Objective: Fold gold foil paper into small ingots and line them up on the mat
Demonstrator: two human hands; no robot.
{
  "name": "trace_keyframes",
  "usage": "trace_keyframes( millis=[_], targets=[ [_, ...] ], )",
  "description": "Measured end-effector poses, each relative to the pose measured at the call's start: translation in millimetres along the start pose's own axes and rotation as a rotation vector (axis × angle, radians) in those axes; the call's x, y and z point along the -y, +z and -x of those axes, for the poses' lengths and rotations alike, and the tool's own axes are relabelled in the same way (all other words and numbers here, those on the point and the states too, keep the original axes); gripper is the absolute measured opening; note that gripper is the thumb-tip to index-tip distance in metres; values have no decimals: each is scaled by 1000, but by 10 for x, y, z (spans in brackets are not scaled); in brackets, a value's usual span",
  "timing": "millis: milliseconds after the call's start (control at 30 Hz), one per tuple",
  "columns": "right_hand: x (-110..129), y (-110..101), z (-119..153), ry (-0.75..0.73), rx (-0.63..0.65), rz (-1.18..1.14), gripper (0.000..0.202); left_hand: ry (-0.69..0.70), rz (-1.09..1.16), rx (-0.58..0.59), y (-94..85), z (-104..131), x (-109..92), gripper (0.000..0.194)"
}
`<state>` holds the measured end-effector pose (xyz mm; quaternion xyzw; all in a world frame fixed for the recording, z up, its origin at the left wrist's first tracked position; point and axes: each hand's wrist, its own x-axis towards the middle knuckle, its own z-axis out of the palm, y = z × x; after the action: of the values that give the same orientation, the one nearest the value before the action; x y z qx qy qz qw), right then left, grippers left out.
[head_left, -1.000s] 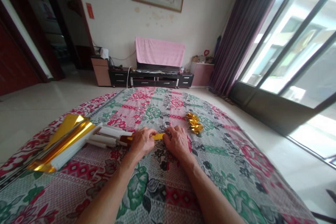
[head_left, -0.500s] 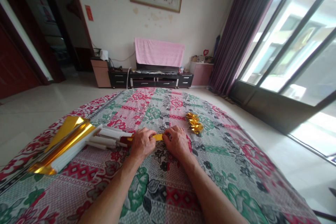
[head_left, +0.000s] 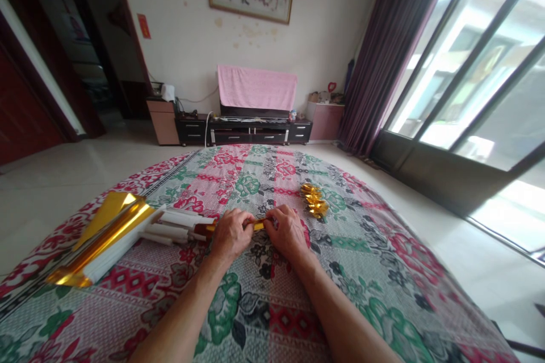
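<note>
Between my two hands, low over the flowered tablecloth, is a small strip of gold foil point(head_left: 258, 227). My left hand point(head_left: 233, 232) pinches its left end, and my right hand point(head_left: 286, 229) pinches the right end between thumb and fingers. White paper rolls point(head_left: 179, 224) lie just left of my left hand, with a dark reddish-brown piece at their near end. Farther left rests a large sheet of gold foil point(head_left: 108, 235), partly rolled, over white paper. Folded gold foil pieces point(head_left: 314, 201) sit in a short row beyond my right hand.
The round table wears a red, green and grey flowered cloth point(head_left: 255, 317). Past it stand a low black cabinet point(head_left: 264, 135) and a screen under a pink towel point(head_left: 258, 88). A purple curtain point(head_left: 377, 57) and glazed doors are at the right.
Both hands have stayed in nearly the same place. The gold strip between them shows narrower and darker at its left part. The view has tilted slightly.
</note>
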<state>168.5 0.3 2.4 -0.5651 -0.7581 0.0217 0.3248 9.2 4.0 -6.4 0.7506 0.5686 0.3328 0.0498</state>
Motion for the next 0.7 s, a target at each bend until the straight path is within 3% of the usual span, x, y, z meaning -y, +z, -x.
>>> trace_keyframes(
  millis=[267, 500, 700],
  targets=[
    [-6, -30, -22, -118, -83, -24, 11, 105, -26, -134, -68, -9, -66, 14],
    [-16, -73, 16, -142, 48, 31, 6, 164, -113, -4, -95, 19, -76, 13],
    [-16, -88, 36, -145, 70, 19, 8, 166, -117, 60, -100, 29, -89, 12]
  ],
)
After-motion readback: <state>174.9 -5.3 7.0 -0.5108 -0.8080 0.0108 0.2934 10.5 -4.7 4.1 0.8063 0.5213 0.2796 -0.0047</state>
